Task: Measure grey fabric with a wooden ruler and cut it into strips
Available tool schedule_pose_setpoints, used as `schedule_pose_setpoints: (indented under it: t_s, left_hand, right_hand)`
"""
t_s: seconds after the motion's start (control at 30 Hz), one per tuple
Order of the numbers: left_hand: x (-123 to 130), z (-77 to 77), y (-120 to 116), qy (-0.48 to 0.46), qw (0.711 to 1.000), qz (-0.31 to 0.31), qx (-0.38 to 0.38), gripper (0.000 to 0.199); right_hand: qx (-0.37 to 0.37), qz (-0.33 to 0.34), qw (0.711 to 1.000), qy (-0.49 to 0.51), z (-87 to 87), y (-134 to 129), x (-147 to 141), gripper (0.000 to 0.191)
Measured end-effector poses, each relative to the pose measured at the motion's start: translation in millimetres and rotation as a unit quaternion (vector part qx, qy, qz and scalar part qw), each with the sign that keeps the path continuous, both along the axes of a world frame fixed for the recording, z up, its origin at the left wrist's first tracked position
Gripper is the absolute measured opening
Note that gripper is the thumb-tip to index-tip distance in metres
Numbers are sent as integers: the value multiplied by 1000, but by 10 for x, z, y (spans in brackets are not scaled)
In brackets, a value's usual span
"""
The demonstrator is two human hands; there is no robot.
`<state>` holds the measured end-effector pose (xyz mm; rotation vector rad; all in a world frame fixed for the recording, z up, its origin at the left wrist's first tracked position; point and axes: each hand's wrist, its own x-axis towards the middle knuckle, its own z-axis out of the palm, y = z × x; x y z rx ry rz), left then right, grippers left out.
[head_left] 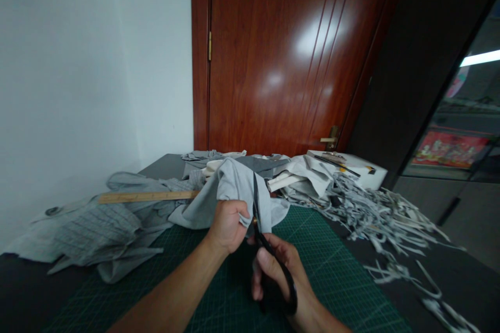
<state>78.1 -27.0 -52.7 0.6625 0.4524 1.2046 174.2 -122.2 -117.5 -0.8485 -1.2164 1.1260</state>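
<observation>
My left hand is closed around the near edge of a light grey cloth, holding it raised above the table. In my right hand is a pair of black scissors, with thumb and fingers in the handles. The blades point away from me and lie against the cloth, just right of my left fist. Whether the cloth is between the blades I cannot tell. Below both hands lies a green cutting mat with a grid.
A wooden ruler lies over crumpled grey fabric on the left. Thin cloth strips are heaped at the right. Behind them stands a white box with a dark rod-like thing on top. A brown door rises beyond the table.
</observation>
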Motion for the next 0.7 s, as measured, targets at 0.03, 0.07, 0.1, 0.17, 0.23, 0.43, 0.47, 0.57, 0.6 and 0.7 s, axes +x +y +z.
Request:
schedule_pose_setpoints:
  t_s: [0.03, 0.07, 0.1, 0.17, 0.23, 0.43, 0.47, 0.57, 0.6, 0.7]
  left_hand:
    - [-5, -13, 3, 12, 1000, -9, 2, 20]
    - [-8, -26, 6, 23, 1000, -16, 4, 18]
    - [-9, -38, 7, 33, 999, -21, 5, 16]
    - [-6, -58, 5, 48, 998, -28, 7, 14]
    - [3, -72, 0, 58, 998, -30, 9, 12]
    - [5, -96, -3, 67, 997, -23, 14, 14]
    - [2, -99, -2, 67, 997, -23, 15, 14]
    - [-5, -107, 1, 72, 997, -26, 20, 14]
    - [-6, -109, 0, 73, 997, -27, 22, 13]
    - [-3, -114, 0, 72, 997, -22, 27, 10]
  right_hand:
    - [-2, -3, 1000, 1, -4, 2, 2, 63]
    - [-2, -4, 1000, 1, -9, 4, 5, 63]
    - [-3, -6, 1000, 1, -14, 7, 8, 63]
    - [-1, -11, 1000, 2, -22, 14, 12, 64]
    - [2, -14, 1000, 5, -25, 19, 16, 64]
    - [5, -9, 1000, 7, -8, 5, 16, 61]
    - [3, -9, 1000, 9, -8, 1, 14, 61]
    - [0, -10, 1000, 12, -18, -5, 8, 60]
    - [0, -11, 1000, 11, -24, -4, 7, 60]
    - [6, -11, 1000, 8, -43, 11, 13, 60]
